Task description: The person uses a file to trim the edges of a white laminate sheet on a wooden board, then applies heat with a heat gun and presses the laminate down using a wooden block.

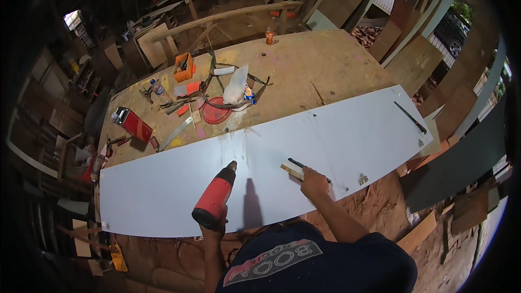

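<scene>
A long white panel (pixel 179 206) lies along the near side of the workbench. My left hand (pixel 215 229) is wrapped round the grip of a red and black heat gun (pixel 213 199), its nozzle tilted down toward a smudged, greyish patch on the panel. To the right, my right hand (pixel 316 183) is closed on a flat pale strip (pixel 293 171) with a yellowish-brown edge, just above the panel. A slim dark bar (pixel 296 162) runs along that strip; whether the two are one tool I cannot tell. Small metal hinges (pixel 363 178) sit at the panel's near edge.
A slim dark tool (pixel 411 118) lies on the panel's right end. Behind the panel, the wooden workbench (pixel 325 70) bears a red can (pixel 134 124), a red round lid (pixel 216 110), a plastic bag (pixel 235 88), an orange box (pixel 183 68) and a bottle (pixel 159 90). Boards lean at the right.
</scene>
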The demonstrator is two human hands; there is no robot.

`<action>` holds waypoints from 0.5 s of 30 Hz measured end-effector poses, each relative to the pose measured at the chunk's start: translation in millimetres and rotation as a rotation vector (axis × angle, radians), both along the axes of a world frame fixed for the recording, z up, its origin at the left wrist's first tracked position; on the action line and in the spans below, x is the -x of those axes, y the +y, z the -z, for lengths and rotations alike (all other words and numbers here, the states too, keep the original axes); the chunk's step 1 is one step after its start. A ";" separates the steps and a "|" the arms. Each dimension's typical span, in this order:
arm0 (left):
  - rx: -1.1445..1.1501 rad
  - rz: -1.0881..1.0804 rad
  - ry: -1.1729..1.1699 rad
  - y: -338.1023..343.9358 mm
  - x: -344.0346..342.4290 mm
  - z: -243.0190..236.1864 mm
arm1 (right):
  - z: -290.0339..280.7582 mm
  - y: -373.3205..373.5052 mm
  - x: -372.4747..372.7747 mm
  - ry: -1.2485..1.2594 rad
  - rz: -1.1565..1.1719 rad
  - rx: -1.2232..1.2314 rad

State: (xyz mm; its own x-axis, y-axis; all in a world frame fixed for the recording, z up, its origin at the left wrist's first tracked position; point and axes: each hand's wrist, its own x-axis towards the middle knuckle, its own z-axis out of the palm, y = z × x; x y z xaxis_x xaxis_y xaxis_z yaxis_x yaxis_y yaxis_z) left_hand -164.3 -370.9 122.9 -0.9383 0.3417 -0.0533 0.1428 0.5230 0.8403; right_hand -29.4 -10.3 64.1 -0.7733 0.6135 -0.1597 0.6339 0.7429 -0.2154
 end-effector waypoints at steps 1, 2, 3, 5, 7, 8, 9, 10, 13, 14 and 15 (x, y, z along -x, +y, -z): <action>-0.024 -0.078 -0.094 1.4 -1.0 3.7 | 1.0 4.9 3.4 -0.026 0.004 0.026; -0.046 -0.166 -0.185 -2.0 -3.1 7.2 | 0.3 5.4 10.7 -0.022 -0.006 0.022; -0.018 -0.178 -0.232 -5.2 -0.1 13.4 | -1.2 6.5 17.4 -0.013 -0.026 0.004; -0.043 -0.196 -0.219 -3.4 -4.3 18.2 | -3.1 16.0 28.2 0.014 -0.085 0.000; -0.059 -0.225 -0.210 7.5 -9.8 18.6 | -5.9 29.4 39.2 0.005 -0.102 0.008; -0.066 -0.239 -0.204 14.3 -12.0 15.0 | -6.6 35.2 44.7 -0.005 -0.114 0.024; -0.047 -0.245 -0.181 21.4 -17.3 9.7 | -6.1 42.7 49.8 -0.005 -0.129 0.022; -0.028 -0.252 -0.160 29.9 -21.2 5.5 | -4.8 51.3 55.7 -0.031 -0.144 0.020; 0.111 -0.264 -0.117 34.5 -30.4 20.6 | 1.9 64.4 76.4 -0.042 -0.203 0.010; 0.158 -0.285 -0.102 29.7 -34.9 30.5 | 4.5 63.5 88.4 -0.027 -0.231 0.003; 0.100 -0.313 -0.027 27.8 -40.6 43.1 | 8.6 64.5 96.5 -0.028 -0.278 0.010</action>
